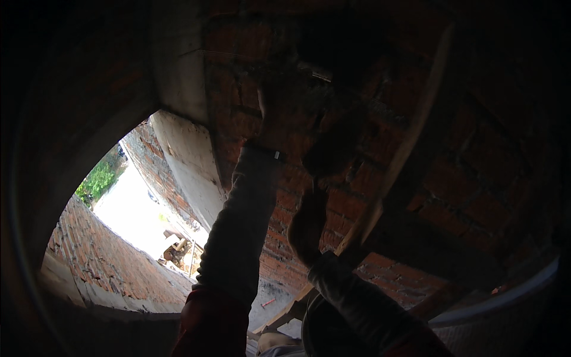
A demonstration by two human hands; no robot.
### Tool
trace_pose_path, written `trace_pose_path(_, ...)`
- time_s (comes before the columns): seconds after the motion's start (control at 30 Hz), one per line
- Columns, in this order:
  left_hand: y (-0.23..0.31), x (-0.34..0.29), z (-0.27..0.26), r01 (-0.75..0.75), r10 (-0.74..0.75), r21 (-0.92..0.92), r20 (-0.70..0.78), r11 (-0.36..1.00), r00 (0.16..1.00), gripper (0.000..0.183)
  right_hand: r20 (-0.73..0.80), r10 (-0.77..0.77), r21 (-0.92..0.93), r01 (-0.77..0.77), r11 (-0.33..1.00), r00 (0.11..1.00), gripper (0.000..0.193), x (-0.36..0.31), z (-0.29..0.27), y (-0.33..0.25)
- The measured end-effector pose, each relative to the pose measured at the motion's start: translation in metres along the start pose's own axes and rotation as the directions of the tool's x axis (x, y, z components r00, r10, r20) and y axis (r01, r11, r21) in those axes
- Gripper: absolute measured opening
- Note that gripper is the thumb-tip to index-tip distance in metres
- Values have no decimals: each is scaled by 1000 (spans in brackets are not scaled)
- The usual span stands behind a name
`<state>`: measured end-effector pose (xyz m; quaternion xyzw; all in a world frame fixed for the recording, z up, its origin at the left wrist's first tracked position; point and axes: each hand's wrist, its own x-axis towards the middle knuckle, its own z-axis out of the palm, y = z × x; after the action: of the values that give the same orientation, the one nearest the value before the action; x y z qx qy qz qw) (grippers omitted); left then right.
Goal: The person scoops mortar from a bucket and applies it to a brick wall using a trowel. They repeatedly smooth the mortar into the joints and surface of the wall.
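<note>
Deep shadow covers most of the brick wall point(285, 205) in front of me. My left arm reaches up along it, and my left hand point(269, 116) is at the bricks. Its fingers are lost in the dark, so what they do or hold does not show. Lower and to the right, my right hand point(307, 223) is closed round the handle of a trowel point(333, 149). The trowel shows only as a dark silhouette, its blade pointing up in front of the bricks. Below my right forearm sits a dark round container, perhaps a bucket point(321, 327).
A long wooden pole point(410, 143) slants up the wall at right. Wooden pieces point(285, 315) stand low by the container. At left, a bright opening shows a pale concrete post point(187, 152), another brick wall point(113, 256), scrap wood point(178, 250) and green foliage point(98, 178).
</note>
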<state>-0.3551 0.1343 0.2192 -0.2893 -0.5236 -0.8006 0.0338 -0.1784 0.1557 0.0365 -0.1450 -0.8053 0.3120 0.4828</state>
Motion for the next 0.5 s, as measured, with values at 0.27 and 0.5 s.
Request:
trace_pose_path(0.27,46,-65,82,-49,3,188,232,981,973,43,234,561,898,-398,188,794,31,-53,42,59)
trace_pose_path(0.5,24,-86,49,-487,500,581,153,652,853,46,335,525,831,-508,227,783,13,-54,35,53)
